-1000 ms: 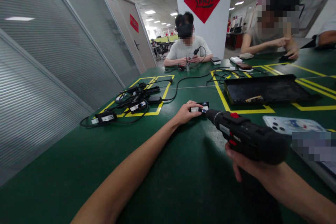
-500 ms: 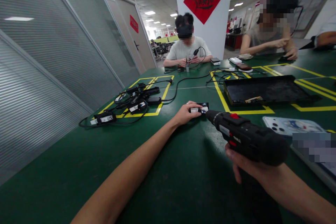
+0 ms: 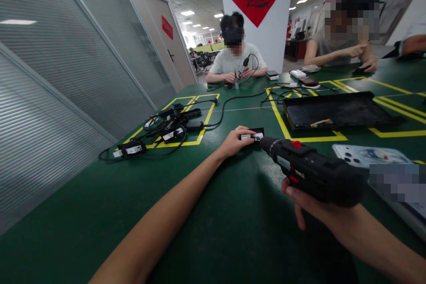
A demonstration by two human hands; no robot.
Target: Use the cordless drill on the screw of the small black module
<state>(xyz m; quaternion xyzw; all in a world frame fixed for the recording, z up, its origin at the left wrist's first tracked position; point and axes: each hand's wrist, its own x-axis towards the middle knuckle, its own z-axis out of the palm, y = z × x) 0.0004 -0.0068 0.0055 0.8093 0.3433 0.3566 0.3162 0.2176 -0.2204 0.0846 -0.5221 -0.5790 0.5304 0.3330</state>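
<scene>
My left hand (image 3: 235,140) is closed on a small black device with a white strip (image 3: 258,136), holding it against the green table (image 3: 186,213). My right hand (image 3: 309,204) grips a black cordless drill (image 3: 309,166) with red switches. The drill's chuck points forward and left, its front end at the right end of the device. The bit's tip is too small to make out, so I cannot tell whether it touches. My right hand's grip on the handle is partly hidden beneath the drill body.
Several similar black-and-white devices with cables (image 3: 173,131) lie at left inside yellow tape. A shallow black tray (image 3: 342,113) sits at right, holding a small strip. A phone (image 3: 376,155) and another covered device (image 3: 399,195) lie near the drill. Two co-workers sit across the table.
The view has shifted slightly. My left fingers have moved a little on the device; the drill stays nearly in place at its right end.
</scene>
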